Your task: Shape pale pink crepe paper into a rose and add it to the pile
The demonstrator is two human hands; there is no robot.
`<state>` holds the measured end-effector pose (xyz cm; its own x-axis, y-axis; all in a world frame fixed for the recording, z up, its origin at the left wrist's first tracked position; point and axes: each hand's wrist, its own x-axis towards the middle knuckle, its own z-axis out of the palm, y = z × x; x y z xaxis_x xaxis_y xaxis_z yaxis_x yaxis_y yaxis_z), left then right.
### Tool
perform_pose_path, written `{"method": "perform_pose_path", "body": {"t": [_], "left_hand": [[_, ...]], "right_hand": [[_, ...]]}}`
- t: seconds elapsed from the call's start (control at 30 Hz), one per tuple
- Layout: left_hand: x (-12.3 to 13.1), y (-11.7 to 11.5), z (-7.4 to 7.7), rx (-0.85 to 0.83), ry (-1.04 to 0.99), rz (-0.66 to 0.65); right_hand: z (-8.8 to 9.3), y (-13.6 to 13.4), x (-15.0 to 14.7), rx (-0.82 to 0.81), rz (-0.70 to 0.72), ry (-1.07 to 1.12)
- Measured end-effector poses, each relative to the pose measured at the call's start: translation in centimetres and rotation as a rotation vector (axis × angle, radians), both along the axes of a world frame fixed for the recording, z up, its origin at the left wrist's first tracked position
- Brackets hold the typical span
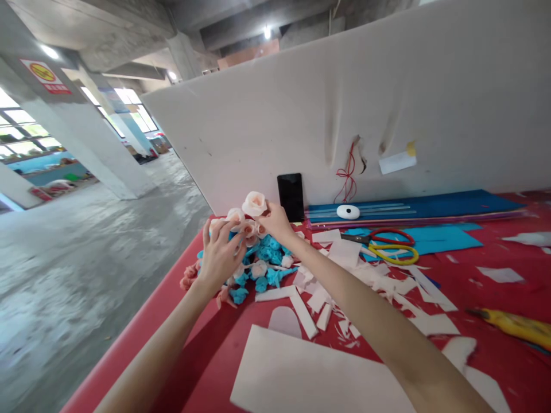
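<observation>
My right hand point(275, 222) is pinched on a pale pink foam rose point(254, 203), held up over a heap of foam flowers point(258, 264) at the table's far left. Blue and pink-white blooms make up the heap. My left hand point(220, 255) reaches into the same heap with its fingers curled around a small cluster of pale roses point(238, 221). Both forearms stretch out from the bottom of the view.
The red table point(495, 298) holds white foam scraps point(387, 281), a large white sheet point(310, 373), red and yellow scissors point(387, 244), blue sheets point(430, 207), a black phone point(291, 197), a white oval object point(348, 211) and a yellow tool point(516, 326). A white panel point(387, 103) walls the back. The table's left edge drops to a concrete floor point(86, 258).
</observation>
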<state>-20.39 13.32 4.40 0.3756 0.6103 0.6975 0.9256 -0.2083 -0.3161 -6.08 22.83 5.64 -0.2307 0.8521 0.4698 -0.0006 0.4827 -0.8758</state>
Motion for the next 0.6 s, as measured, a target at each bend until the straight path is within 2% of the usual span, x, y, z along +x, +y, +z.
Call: {"method": "perform_pose_path", "body": {"t": [0.2, 0.4, 0.6], "left_hand": [[0.2, 0.0, 0.3, 0.003, -0.056, -0.001], [0.2, 0.0, 0.5, 0.004, -0.092, -0.007], [0.2, -0.2, 0.6, 0.011, -0.103, -0.039]], "right_hand": [[-0.5, 1.1, -1.1, -0.053, 0.014, -0.066], [-1.0, 2.0, -1.7, -0.133, 0.105, -0.074], [-0.2, 1.4, -0.4, -0.18, 0.212, -0.094]]}}
